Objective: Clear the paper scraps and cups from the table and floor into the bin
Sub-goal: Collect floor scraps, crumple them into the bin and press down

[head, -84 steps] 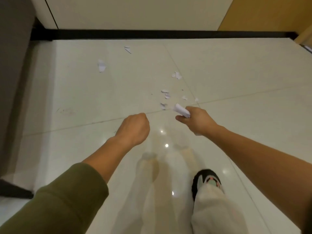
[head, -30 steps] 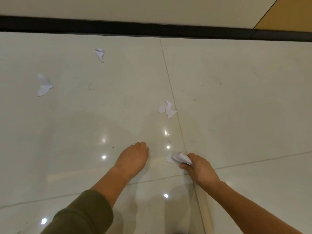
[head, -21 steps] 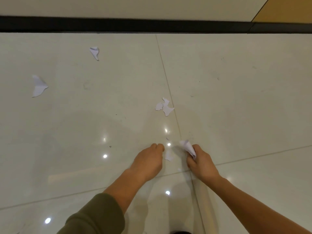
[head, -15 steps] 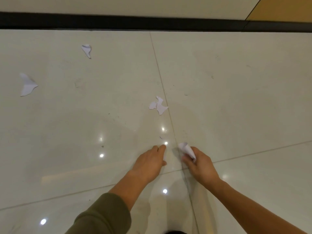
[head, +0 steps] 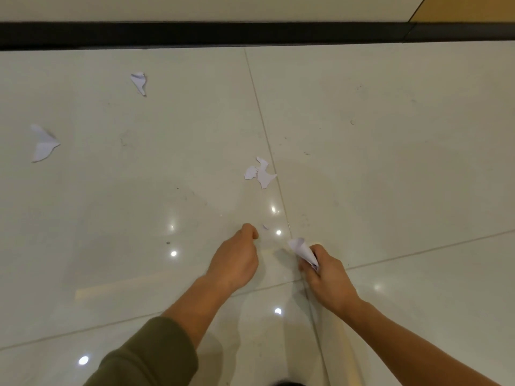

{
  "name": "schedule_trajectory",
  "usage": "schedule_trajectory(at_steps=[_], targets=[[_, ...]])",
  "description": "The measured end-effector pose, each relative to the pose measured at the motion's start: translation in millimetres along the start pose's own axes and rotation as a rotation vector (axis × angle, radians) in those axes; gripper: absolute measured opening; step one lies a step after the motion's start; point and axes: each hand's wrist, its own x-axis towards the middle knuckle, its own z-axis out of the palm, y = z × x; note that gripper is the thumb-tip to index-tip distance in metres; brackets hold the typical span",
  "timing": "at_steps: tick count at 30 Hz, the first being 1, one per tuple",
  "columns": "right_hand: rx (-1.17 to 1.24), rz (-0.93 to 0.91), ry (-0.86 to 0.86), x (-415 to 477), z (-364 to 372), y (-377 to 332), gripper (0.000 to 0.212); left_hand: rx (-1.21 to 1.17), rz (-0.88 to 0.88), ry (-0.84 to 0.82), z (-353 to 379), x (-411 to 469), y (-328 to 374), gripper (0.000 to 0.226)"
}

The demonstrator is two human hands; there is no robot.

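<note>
Head view, looking down: glossy cream floor (head: 390,168) runs wide and bare to the right, bounded at the far edge by a black baseboard (head: 195,34). A grout line (head: 264,129) cuts down the middle towards the hands.

The left hand (head: 237,263), in an olive sleeve (head: 150,355), is low over the tile with its fingers curled under; I can't tell if it holds anything. A tiny fleck (head: 265,227) lies just beyond its knuckles. The right hand (head: 326,277) grips a crumpled white paper wad (head: 302,250), poking out forward.

A torn white pair of scraps (head: 260,174) lies flat beside the grout line. A folded scrap (head: 43,143) sits far left, and a curled scrap (head: 139,82) lies nearer the baseboard.
</note>
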Motion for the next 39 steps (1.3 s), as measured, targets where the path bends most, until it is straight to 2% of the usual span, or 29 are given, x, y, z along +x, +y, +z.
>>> schedule_trajectory(at_steps=[4,8,12,13,17,22,24,25,27,29,32,36,39], targets=[[0.013,0.044,-0.032,-3.1,-1.1,0.6,0.017,0.013,0.014,0.089,-1.7,22.6,13.9,0.029],[-0.011,0.098,-0.037,-5.0,0.9,4.0,0.006,0.231,0.077,0.051,9.4,39.0,12.9,0.031],[-0.079,0.07,-0.125,-3.9,4.1,6.2,0.032,0.285,0.111,0.062,14.1,41.2,10.6,0.016],[-0.094,0.044,-0.147,-2.6,6.3,6.5,0.031,0.222,0.097,0.074,12.2,39.8,10.4,0.014],[-0.168,-0.063,-0.167,1.6,13.5,4.4,0.001,-0.132,-0.105,0.135,-8.7,31.7,0.9,0.021],[-0.333,-0.149,-0.207,-3.7,14.5,-5.4,0.022,-0.527,-0.318,0.182,-47.5,16.7,-30.9,0.013],[-0.442,-0.163,-0.282,-3.0,11.9,-18.0,0.022,-0.65,-0.364,0.204,-68.8,6.5,-45.4,0.007],[-0.48,-0.163,-0.303,0.0,9.1,-27.0,0.019,-0.661,-0.381,0.219,-81.9,0.7,-53.0,0.012],[-0.477,-0.134,-0.262,12.3,-0.7,-56.4,0.008,-0.659,-0.412,0.269,-113.8,-9.9,-69.7,0.024],[-0.419,-0.071,-0.148,28.3,-13.8,-96.3,0.013,-0.668,-0.45,0.321,-148.7,-21.9,-83.7,0.032],[-0.325,-0.043,-0.005,42.3,-26.7,-158.6,0.012,-0.664,-0.51,0.321,-195.3,-43.0,-96.9,0.028],[-0.306,-0.114,-0.017,67.1,-22.5,-201.3,0.003,-0.433,-0.502,0.29,-221.8,-45.5,-124.6,0.034],[-0.352,-0.036,-0.024,104.1,-18.4,-203.2,0.018,-0.243,-0.536,0.325,-225.7,-33.4,-149.1,0.037]])
